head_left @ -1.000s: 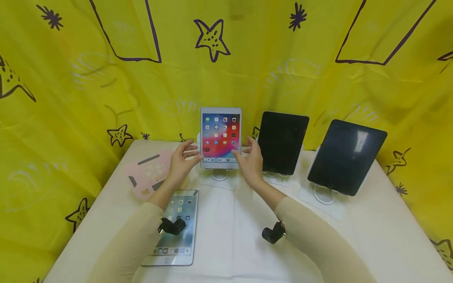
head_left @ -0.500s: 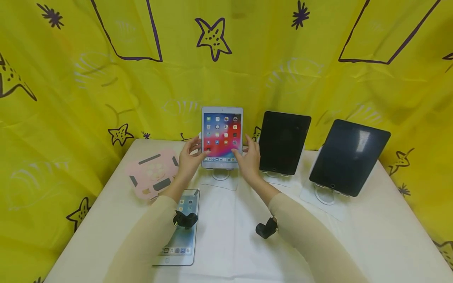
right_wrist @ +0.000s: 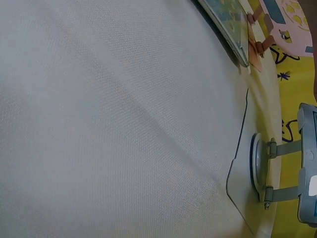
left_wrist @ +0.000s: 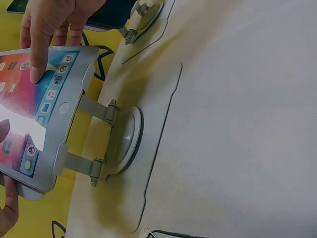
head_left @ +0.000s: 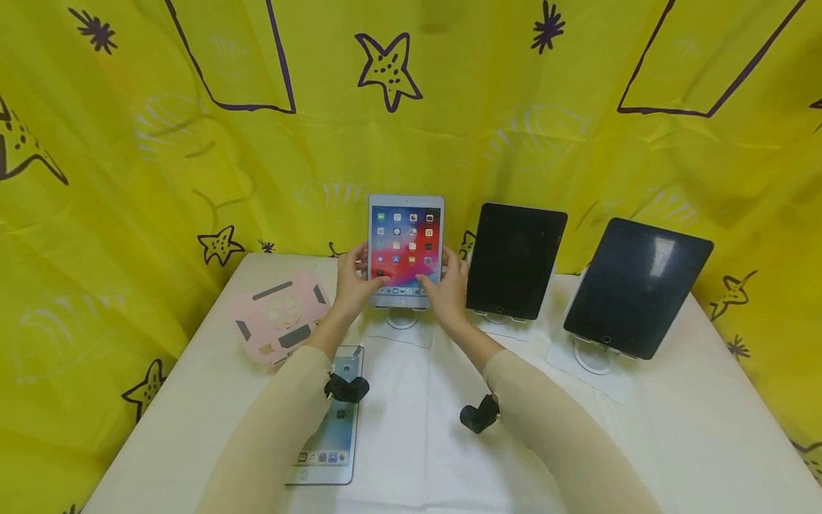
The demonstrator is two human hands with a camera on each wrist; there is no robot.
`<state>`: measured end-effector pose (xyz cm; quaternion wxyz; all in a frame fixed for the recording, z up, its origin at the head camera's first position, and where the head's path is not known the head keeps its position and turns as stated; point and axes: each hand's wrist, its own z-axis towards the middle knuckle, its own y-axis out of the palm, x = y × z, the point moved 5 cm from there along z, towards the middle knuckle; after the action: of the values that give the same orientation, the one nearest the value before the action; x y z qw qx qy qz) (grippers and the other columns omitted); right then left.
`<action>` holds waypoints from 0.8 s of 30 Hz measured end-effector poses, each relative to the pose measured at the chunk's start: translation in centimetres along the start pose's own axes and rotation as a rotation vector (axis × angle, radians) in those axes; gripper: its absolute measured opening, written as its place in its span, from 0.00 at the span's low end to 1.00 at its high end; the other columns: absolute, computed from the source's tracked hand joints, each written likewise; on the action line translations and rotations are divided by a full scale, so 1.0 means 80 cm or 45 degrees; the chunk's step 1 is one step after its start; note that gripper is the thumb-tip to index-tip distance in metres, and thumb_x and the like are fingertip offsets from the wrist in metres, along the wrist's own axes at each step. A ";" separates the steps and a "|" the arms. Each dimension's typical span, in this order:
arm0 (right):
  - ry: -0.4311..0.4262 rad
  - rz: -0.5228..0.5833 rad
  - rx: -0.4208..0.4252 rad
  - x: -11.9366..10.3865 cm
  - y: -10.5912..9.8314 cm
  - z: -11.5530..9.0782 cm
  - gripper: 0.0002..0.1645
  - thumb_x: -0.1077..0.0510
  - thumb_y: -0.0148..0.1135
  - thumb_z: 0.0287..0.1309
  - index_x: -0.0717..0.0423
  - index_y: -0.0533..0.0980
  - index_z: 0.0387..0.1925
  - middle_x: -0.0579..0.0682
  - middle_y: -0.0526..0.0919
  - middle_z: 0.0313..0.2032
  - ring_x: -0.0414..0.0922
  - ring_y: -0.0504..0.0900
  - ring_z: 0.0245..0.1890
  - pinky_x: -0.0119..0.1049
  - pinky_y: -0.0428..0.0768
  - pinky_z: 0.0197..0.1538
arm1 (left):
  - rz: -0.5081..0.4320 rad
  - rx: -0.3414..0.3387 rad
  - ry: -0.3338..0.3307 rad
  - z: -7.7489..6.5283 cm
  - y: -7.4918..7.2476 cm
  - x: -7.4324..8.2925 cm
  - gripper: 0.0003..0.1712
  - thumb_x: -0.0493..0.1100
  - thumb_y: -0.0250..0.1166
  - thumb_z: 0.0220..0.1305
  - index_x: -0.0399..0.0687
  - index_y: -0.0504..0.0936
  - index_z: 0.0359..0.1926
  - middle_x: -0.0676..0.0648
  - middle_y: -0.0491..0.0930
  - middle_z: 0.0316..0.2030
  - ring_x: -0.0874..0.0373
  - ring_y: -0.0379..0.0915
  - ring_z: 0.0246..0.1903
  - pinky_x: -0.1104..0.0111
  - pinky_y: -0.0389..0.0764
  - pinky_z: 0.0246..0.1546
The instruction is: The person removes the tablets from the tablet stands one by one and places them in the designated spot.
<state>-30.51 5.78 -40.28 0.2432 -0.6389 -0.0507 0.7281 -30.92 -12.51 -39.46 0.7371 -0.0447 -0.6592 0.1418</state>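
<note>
A white tablet (head_left: 406, 239) with a lit screen of app icons leans on a grey folding stand (left_wrist: 103, 110). My left hand (head_left: 351, 287) grips its lower left edge, thumb over the front and fingers at the side. On the opposite edge my right hand (head_left: 450, 291) holds the tablet likewise, its thumb on the lower screen. The left wrist view shows the right hand's thumb (left_wrist: 38, 62) on the glass and the tablet's bottom edge seated in the stand's hooks. The right wrist view catches only the tablet's lower part (right_wrist: 309, 166), with neither hand clearly visible.
Two dark-screened tablets, one nearer (head_left: 516, 260) and one farther right (head_left: 638, 287), stand on similar stands. At left is a pink stand (head_left: 275, 305). Another white tablet (head_left: 342, 428) lies flat on the white tabletop (head_left: 404, 442), partly under my left sleeve. A yellow curtain (head_left: 411, 150) hangs behind.
My left hand has moved right from beside the tablet to grip its left edge. The right hand has closed in on the right edge. The tablet stays on its stand.
</note>
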 end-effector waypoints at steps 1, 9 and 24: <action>0.010 -0.002 0.003 0.000 0.000 -0.001 0.40 0.57 0.69 0.53 0.52 0.61 0.66 0.57 0.65 0.56 0.52 0.70 0.55 0.43 0.78 0.53 | -0.005 0.002 0.002 0.000 0.001 0.001 0.45 0.28 0.69 0.50 0.43 0.60 0.68 0.38 0.59 0.57 0.46 0.60 0.55 0.56 0.72 0.57; 0.006 0.022 0.012 -0.001 0.000 -0.003 0.41 0.57 0.69 0.53 0.51 0.60 0.65 0.60 0.63 0.58 0.53 0.65 0.59 0.46 0.76 0.56 | -0.063 -0.006 0.014 -0.006 0.000 -0.001 0.42 0.26 0.65 0.53 0.42 0.58 0.67 0.39 0.59 0.56 0.49 0.57 0.53 0.57 0.70 0.58; -0.136 0.077 -0.064 -0.008 -0.009 -0.003 0.42 0.61 0.68 0.52 0.55 0.56 0.65 0.58 0.68 0.46 0.50 0.69 0.44 0.44 0.79 0.46 | 0.120 0.036 0.116 -0.008 -0.004 0.006 0.38 0.30 0.65 0.57 0.45 0.60 0.66 0.39 0.66 0.50 0.46 0.66 0.48 0.56 0.75 0.54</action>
<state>-30.07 6.06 -39.44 0.2018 -0.6062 -0.0627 0.7667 -30.21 -12.60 -39.01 0.7594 -0.0718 -0.6200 0.1836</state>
